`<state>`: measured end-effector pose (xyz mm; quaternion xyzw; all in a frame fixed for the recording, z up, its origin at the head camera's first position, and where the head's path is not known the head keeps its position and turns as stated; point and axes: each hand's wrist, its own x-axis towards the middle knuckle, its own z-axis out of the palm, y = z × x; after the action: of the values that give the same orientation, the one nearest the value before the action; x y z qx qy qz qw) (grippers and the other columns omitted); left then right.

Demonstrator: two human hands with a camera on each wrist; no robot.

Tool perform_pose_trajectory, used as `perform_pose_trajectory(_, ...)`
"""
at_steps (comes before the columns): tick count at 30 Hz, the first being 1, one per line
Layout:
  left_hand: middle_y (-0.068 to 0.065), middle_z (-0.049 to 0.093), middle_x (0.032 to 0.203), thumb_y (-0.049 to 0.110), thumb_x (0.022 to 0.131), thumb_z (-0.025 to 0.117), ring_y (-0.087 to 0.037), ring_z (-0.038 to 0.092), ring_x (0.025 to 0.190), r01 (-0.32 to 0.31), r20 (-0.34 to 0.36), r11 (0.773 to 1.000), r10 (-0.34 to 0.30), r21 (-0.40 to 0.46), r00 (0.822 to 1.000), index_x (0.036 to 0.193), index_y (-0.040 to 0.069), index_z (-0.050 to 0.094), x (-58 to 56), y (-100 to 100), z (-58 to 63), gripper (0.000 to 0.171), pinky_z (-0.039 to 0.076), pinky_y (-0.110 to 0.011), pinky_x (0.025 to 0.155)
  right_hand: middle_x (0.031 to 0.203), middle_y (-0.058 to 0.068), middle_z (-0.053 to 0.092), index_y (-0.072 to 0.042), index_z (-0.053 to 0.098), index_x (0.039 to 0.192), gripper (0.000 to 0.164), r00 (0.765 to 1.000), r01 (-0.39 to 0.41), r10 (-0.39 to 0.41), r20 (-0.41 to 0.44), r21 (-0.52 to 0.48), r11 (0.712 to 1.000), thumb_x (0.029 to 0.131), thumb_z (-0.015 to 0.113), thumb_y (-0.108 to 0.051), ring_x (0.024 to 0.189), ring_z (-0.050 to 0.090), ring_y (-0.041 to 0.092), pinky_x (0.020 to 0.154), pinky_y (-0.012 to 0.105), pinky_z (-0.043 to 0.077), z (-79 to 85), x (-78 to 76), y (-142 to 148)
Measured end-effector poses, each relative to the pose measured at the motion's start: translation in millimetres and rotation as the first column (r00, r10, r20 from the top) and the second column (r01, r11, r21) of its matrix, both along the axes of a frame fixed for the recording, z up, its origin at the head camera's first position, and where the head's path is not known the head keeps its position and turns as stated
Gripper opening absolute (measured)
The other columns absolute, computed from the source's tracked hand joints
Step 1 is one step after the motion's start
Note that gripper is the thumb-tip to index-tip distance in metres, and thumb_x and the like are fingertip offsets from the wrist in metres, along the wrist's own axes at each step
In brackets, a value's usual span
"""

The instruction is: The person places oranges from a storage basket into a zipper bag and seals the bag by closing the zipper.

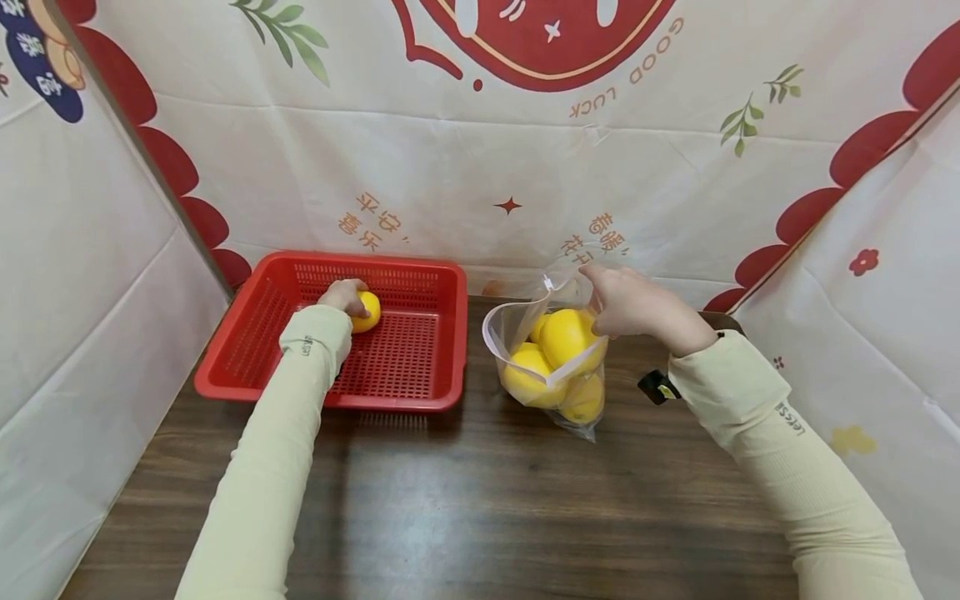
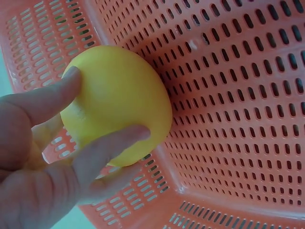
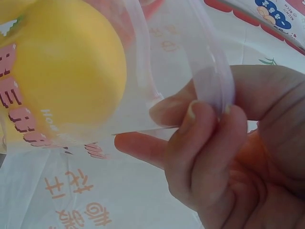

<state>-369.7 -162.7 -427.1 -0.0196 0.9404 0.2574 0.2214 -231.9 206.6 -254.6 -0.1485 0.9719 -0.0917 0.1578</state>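
Observation:
Inside the red plastic basket (image 1: 405, 402), on the left, my left hand (image 1: 341, 297) grips a round yellow fruit (image 1: 367, 312). Thumb and fingers spread around the fruit (image 2: 119, 95) in the left wrist view, close to the basket's slotted wall (image 2: 228, 105). To the right, a clear zip bag (image 1: 585, 429) stands on the table with several yellow fruits (image 1: 566, 337) in it, its mouth open. My right hand (image 1: 633, 308) pinches the bag's rim at the far right side. Thumb and fingers close on the zip strip (image 3: 217, 71) in the right wrist view.
The dark wooden table (image 1: 450, 517) lies under both containers. Printed white cloth (image 1: 420, 158) rises behind the basket and bag and along both sides. A small black object (image 1: 658, 387) shows beside the right cuff.

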Motion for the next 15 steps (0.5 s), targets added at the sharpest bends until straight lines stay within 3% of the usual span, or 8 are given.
perform_pose_trajectory(4,-0.023,0.036,0.133,0.010,0.085,0.061,-0.033,0.042,0.111,-0.022,0.008,1.000,0.022,0.000,1.000,0.136,0.005,0.038,7.7,3.4,7.4,0.056,0.041,-0.043,0.090,0.082,0.014,0.055,0.010,0.024,0.136,0.078,1.000,-0.008,0.008,-0.021,0.011,1.000,0.066,0.058,0.005,0.060,0.052,0.020,0.051,0.029,0.046,-0.9,0.5,-0.2)
perform_pose_trajectory(9,-0.024,0.036,0.130,0.014,0.086,0.060,-0.035,0.039,0.109,-0.003,-0.021,0.999,0.002,-0.041,1.000,0.134,0.003,0.038,19.4,5.6,17.7,0.054,0.037,-0.046,0.089,0.083,0.014,0.054,0.010,0.022,0.137,0.079,1.000,-0.004,0.004,-0.001,0.004,1.000,0.066,0.058,0.005,0.059,0.053,0.019,0.052,0.029,0.046,-1.0,0.5,-0.2)
perform_pose_trajectory(15,-0.024,0.034,0.133,0.013,0.087,0.059,-0.035,0.041,0.110,0.014,-0.009,1.000,-0.014,-0.024,1.000,0.135,0.003,0.036,21.7,5.2,20.5,0.054,0.038,-0.045,0.090,0.082,0.015,0.054,0.010,0.021,0.137,0.079,1.000,0.008,-0.008,0.015,-0.005,1.000,0.067,0.056,0.006,0.057,0.053,0.019,0.051,0.029,0.046,-1.4,-0.1,1.7)
